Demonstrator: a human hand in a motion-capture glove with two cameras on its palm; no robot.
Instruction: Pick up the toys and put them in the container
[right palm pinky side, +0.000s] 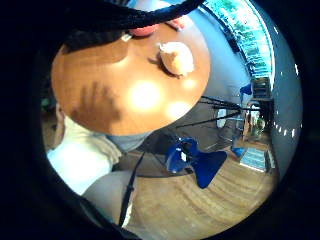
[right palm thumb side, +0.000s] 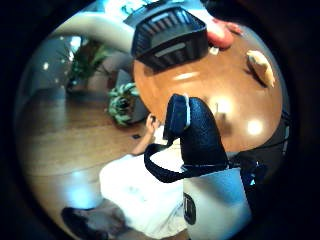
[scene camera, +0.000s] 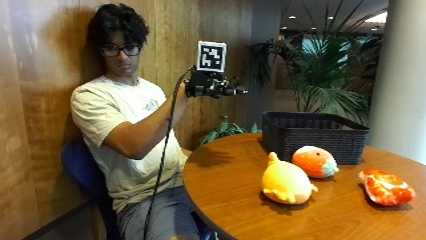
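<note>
High above the near left edge of the table (scene camera: 226, 200), the right hand (scene camera: 208, 86) is raised with fingers straight and holds nothing, probably ready to reach down. Three toys, yellow (scene camera: 286, 183), orange (scene camera: 315, 162) and red (scene camera: 386, 187), lie right of it on the table. Behind them stands the basket (scene camera: 313, 134); its inside is hidden.

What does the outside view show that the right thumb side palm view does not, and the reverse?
Only the outside view shows the round orange toy beside the basket and the raised gloved right hand. Only the thumb side palm view shows the floor and a small potted plant beside the table. Both show the dark basket, the yellow plush toy, the red toy and the round wooden table.
</note>
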